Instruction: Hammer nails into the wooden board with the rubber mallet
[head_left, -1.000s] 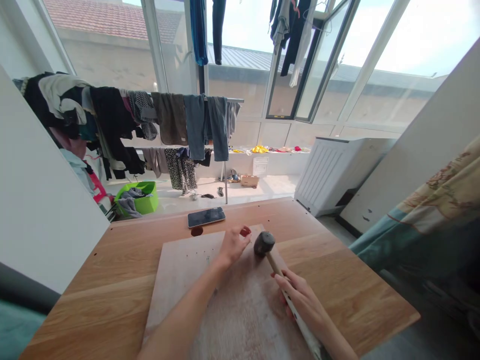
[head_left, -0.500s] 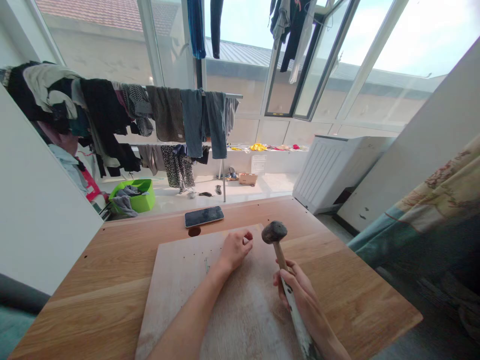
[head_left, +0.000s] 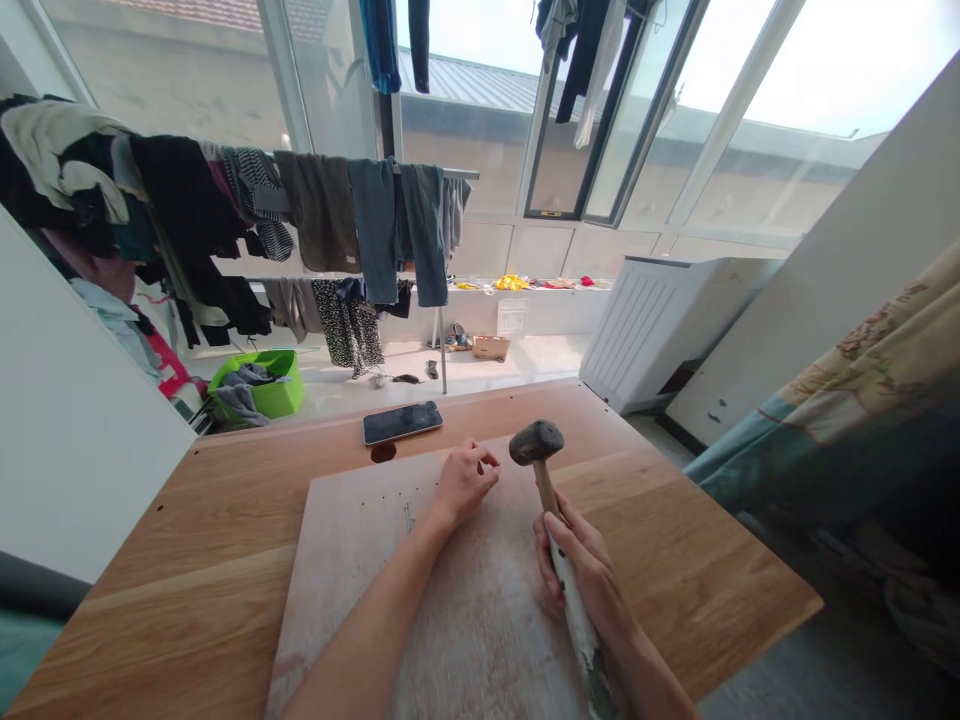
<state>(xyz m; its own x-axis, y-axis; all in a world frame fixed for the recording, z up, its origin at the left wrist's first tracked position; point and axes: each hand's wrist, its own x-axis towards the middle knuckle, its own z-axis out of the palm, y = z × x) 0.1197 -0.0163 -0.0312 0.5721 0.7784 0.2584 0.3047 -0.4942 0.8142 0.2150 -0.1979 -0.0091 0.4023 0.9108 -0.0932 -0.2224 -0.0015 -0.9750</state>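
Note:
My right hand (head_left: 574, 560) grips the wooden handle of a hammer (head_left: 537, 445). Its dark head is raised a little above a pale wooden board (head_left: 352, 560) that lies on the wooden table (head_left: 217, 520). My left hand (head_left: 465, 480) rests on the board just left of the hammer head, fingers pinched together on something too small to make out. A few small nails (head_left: 409, 516) stand in the board left of that hand, and tiny holes dot the board's far part.
A dark phone (head_left: 402, 421) lies face up at the table's far edge beside a round hole (head_left: 383, 452). Beyond are a clothes rack (head_left: 300, 210) full of garments, a green basket (head_left: 259, 385), and a white cabinet (head_left: 660, 325). A patterned curtain (head_left: 862, 390) hangs at right.
The hammer head has lifted off the board and now hangs upright above it. My left hand stayed pinched at the same spot. The view tilted down slightly.

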